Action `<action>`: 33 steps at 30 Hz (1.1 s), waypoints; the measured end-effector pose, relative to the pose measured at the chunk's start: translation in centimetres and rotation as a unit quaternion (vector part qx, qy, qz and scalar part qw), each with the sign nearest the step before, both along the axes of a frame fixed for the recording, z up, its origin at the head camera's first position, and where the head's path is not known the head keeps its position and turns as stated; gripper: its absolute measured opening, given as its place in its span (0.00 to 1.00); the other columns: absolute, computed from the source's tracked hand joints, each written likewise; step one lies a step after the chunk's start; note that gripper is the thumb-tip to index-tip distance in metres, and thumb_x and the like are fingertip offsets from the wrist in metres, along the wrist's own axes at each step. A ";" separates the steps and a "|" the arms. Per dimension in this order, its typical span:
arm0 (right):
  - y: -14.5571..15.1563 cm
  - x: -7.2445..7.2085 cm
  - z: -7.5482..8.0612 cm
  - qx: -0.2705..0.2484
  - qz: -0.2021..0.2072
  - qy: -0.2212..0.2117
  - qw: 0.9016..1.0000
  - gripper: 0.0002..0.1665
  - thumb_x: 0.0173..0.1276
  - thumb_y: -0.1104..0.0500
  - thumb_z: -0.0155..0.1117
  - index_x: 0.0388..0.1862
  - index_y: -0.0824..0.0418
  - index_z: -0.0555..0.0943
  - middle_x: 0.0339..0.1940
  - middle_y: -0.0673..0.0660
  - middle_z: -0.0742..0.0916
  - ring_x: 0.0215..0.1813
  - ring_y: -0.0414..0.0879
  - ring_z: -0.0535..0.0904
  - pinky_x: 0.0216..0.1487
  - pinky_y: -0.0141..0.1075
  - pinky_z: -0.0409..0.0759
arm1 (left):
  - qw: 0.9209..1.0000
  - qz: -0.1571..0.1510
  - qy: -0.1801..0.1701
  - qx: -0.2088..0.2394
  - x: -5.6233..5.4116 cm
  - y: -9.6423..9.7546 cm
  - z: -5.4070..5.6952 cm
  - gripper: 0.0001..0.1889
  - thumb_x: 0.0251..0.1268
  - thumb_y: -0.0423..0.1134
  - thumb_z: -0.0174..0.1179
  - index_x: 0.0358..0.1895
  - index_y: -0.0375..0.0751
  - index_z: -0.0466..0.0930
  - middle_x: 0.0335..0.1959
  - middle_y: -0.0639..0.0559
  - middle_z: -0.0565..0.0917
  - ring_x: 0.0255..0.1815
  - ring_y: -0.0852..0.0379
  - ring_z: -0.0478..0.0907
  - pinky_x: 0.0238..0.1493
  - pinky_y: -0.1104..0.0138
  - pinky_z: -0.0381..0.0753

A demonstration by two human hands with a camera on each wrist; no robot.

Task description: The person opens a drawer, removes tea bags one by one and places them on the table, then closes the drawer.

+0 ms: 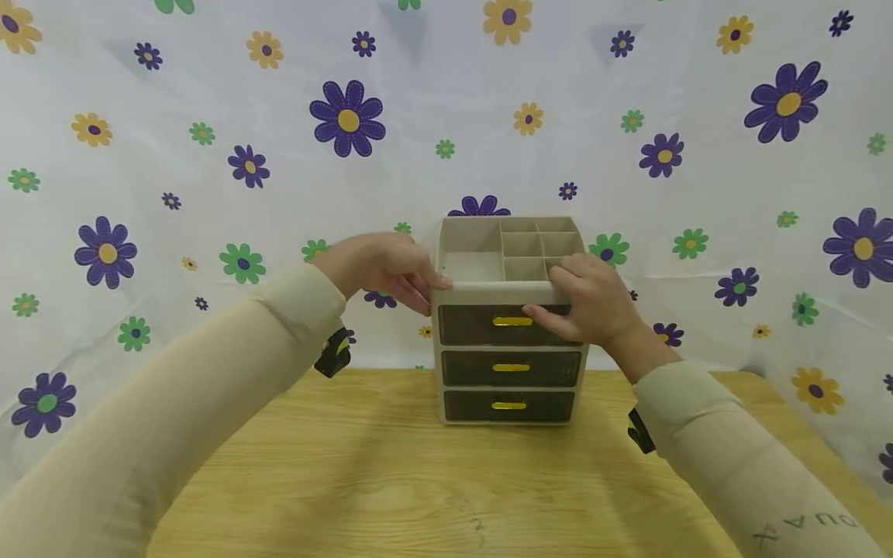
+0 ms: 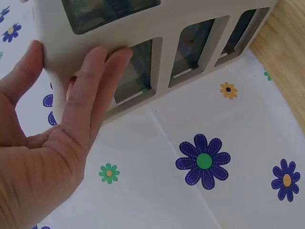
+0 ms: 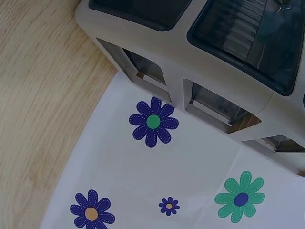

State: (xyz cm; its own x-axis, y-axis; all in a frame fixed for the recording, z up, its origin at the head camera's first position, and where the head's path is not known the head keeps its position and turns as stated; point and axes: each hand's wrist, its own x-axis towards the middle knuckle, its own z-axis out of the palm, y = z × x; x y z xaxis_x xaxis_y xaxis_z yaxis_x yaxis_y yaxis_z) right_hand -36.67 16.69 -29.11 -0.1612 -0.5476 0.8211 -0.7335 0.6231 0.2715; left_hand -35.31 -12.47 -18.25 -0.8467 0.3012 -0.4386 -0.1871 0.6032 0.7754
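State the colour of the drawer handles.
The drawer handles are golden yellow; the head view shows them best.

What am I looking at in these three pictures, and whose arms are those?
They belong to a person working with a bare left hand and right hand. The big picture is taken from the person's head, looking forward and down. The two smaller ones are taken from the wrists: one sees the left hand up close, and the other sees part of a box but not the right hand.

That box stands on a wooden table. It has three dark drawers with yellow handles. The left hand touches its top left corner, and the right hand grips its top front edge. Behind is a white flowery sheet.
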 end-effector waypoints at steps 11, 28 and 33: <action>-0.3 0.5 0.8 0.000 -0.025 -0.016 1.000 0.43 0.70 0.24 0.41 0.24 0.62 0.72 0.21 0.56 0.76 0.25 0.50 0.69 0.24 0.39 0.69 | 1.000 0.014 -0.003 -0.005 -0.6 -0.1 0.5 0.22 0.68 0.36 0.63 0.60 0.30 0.71 0.54 0.31 0.82 0.46 0.41 0.86 0.52 0.55 0.87; -1.2 5.5 -2.4 0.106 -0.076 0.115 0.985 0.24 0.69 0.49 0.63 0.59 0.60 0.77 0.54 0.60 0.81 0.56 0.56 0.75 0.52 0.55 0.65 | 0.999 0.017 -0.004 -0.035 -0.5 0.4 0.5 0.20 0.68 0.35 0.62 0.59 0.30 0.72 0.52 0.31 0.83 0.45 0.42 0.86 0.50 0.56 0.87; -1.7 5.7 -1.1 0.172 -0.113 0.143 0.968 0.19 0.65 0.52 0.71 0.50 0.60 0.83 0.43 0.56 0.86 0.46 0.53 0.80 0.47 0.48 0.70 | 0.999 0.011 0.002 -0.045 -0.2 0.7 0.8 0.20 0.70 0.34 0.61 0.60 0.30 0.71 0.52 0.30 0.82 0.44 0.41 0.87 0.52 0.55 0.86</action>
